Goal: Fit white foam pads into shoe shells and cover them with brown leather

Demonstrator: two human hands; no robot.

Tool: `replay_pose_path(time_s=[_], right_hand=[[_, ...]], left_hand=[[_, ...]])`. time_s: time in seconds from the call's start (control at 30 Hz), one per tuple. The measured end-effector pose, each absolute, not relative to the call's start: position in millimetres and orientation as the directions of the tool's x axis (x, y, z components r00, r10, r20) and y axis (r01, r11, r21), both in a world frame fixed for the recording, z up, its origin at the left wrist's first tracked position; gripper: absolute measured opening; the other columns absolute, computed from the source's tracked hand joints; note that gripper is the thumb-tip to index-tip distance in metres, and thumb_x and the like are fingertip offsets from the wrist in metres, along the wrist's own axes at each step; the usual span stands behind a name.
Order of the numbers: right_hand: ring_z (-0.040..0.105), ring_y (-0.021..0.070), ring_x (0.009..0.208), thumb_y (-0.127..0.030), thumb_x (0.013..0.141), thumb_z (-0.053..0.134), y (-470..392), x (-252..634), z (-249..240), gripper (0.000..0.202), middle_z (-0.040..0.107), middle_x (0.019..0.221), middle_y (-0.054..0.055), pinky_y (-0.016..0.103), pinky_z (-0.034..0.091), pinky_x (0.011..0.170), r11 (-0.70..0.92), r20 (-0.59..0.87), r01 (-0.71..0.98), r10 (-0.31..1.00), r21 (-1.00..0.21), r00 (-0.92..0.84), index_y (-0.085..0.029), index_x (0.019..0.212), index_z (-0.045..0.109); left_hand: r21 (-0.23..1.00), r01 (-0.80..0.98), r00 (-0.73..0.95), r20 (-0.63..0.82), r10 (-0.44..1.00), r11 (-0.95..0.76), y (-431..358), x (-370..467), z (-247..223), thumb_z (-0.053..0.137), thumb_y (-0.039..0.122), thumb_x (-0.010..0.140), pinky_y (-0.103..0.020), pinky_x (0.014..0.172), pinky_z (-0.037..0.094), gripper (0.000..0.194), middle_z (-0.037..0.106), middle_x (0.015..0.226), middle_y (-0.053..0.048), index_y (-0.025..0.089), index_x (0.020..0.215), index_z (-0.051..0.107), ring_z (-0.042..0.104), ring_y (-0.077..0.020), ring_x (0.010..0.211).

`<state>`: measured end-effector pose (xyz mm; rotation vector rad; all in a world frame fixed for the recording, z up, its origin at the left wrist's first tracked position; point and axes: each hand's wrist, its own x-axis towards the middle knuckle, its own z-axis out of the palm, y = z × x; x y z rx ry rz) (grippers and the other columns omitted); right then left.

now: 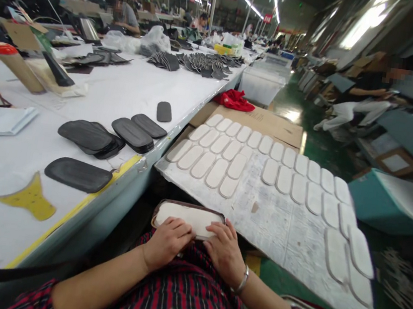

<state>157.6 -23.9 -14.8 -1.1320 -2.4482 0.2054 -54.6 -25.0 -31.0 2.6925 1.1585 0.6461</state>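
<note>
Close to my lap is a long, rounded piece (181,215) with a white face and a dark brown rim. My left hand (166,240) grips its near edge toward the left, fingers curled on the white face. At its right end my right hand (226,252) bends its fingers over the near edge, the index finger by the corner. Both thumbs are largely hidden. On the board to the right lie rows of similar white rounded pieces (216,172). Black rounded pieces (78,174) are on the white table at left, some in stacks (133,133).
The white table (117,77) has a yellow-taped edge and holds a yellow flat template (33,197) and a red-capped bottle (18,66). A red cloth (236,100) rests on cardboard (271,125) behind the board (258,222). A seated person (370,90) is at right, beyond a teal bin (394,199).
</note>
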Motion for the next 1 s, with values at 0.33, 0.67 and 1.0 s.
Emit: replay_pose_path(time_s=[0.33, 0.67, 1.0], right_hand=[[0.038, 0.0297, 0.117, -0.022, 0.069, 0.066, -10.2, 146.9, -15.1, 0.026, 0.042, 0.127, 0.017, 0.053, 0.028, 0.1, 0.375, 0.229, 0.902, 0.917, -0.213, -0.327, -0.014, 0.087, 0.049], [0.029, 0.0297, 0.125, -0.05, 0.047, 0.078, 33.4, 163.2, 13.7, 0.101, 0.037, 0.134, 0.015, 0.052, 0.017, 0.106, 0.528, -0.082, 0.825, 0.831, -0.201, -0.551, -0.011, 0.129, 0.033], [0.033, 0.0286, 0.122, -0.059, 0.051, 0.072, 62.2, 121.7, 12.6, 0.11, 0.037, 0.133, 0.018, 0.051, 0.01, 0.108, 0.616, -0.338, 0.74, 0.659, -0.27, -0.672, -0.004, 0.135, 0.029]], left_hand=[[0.463, 0.783, 0.333, 0.251, 0.909, -0.415, -16.3, -38.6, -25.7, 0.054, 0.025, 0.082, -0.036, 0.076, 0.038, 0.02, 0.059, 0.09, -0.005, 0.018, 0.101, 0.053, 0.051, -0.021, 0.087], [0.59, 0.781, 0.108, 0.197, 0.974, -0.206, -28.5, -127.5, -40.1, 0.069, 0.058, 0.058, -0.051, 0.107, 0.019, 0.107, 0.016, 0.145, -0.014, 0.024, 0.14, 0.008, 0.018, -0.0321, 0.132], [0.922, 0.363, -0.087, -0.109, 0.99, 0.133, -23.5, -97.9, -63.8, 0.073, 0.041, 0.061, -0.039, 0.108, 0.024, 0.103, 0.03, 0.141, -0.011, 0.02, 0.14, 0.011, 0.031, -0.0228, 0.128]])
